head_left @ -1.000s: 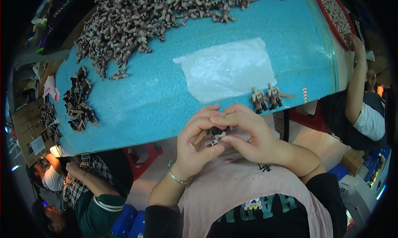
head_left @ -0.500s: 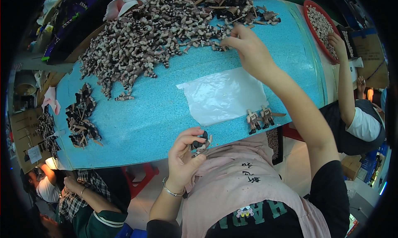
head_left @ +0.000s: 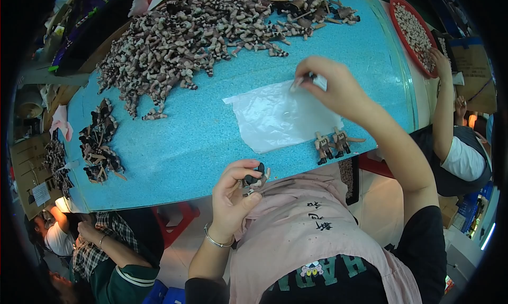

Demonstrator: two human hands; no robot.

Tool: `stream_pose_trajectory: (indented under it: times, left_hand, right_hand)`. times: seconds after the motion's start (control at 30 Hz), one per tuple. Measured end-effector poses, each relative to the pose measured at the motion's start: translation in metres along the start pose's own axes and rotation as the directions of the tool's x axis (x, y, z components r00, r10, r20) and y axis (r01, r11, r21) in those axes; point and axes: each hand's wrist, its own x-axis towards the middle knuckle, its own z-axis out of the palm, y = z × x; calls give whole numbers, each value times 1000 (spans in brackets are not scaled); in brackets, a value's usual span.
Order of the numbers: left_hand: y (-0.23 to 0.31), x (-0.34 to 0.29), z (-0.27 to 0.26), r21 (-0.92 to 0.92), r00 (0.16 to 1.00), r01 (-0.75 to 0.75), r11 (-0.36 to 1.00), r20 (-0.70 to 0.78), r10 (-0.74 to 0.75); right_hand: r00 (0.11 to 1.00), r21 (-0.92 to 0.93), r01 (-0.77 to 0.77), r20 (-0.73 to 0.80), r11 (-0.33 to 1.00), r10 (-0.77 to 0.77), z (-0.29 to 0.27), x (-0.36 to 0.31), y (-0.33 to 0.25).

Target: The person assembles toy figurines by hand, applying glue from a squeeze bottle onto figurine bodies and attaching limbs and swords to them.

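Observation:
My left hand (head_left: 233, 195) is closed around a small toy figure (head_left: 255, 179) with dark and pale parts, close to the table's front edge. Over the white plastic sheet (head_left: 278, 118), my right hand (head_left: 330, 84) pinches a small dark and pale piece (head_left: 309, 79), mostly hidden by the fingers. Two put-together toy figures (head_left: 332, 144) lie side by side by the sheet's lower right corner. A large heap of small figure parts (head_left: 174, 44) covers the far left and middle of the blue table (head_left: 180, 150).
Dark brown parts (head_left: 296, 2) lie at the back, and another small pile (head_left: 99, 142) on the left. A red tray of small pale pieces (head_left: 415, 31) is at the far right, with a co-worker's hand (head_left: 440, 64) at it. Another person (head_left: 119, 246) sits at lower left.
My right hand has come back from the far heap, toward me, with a small piece in its fingers. My left hand has hardly moved and still holds the toy figure.

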Motion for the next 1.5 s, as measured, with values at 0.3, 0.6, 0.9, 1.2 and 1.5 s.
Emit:
stream_pose_trajectory:
  times: [0.3, 0.6, 0.9, 1.2, 1.5]
  left_hand:
    - [1, 4, 13, -24, 999, 17, 1000, 42, -16]
    - [5, 1, 2, -23, 1000, -20, 1000, 6, 20]
    - [47, 13, -76, 406, 813, -165, 899, -460, 357]
    - [119, 28, -291, 930, 567, 357, 85, -289, 771]
    - [19, 34, 7, 912, 883, -320, 256, 189, 430]
  right_hand:
    - [996, -177, 94, 14, 980, -93, 24, -31, -6]
    - [986, 304, -136, -55, 943, 160, 23, -42, -25]
    - [864, 698, -441, 162, 563, 476, 9, -84, -34]
    - [827, 802, -444, 195, 399, 528, 1, -97, -41]
    - [812, 826, -368, 62, 427, 580, -12, -123, -21]
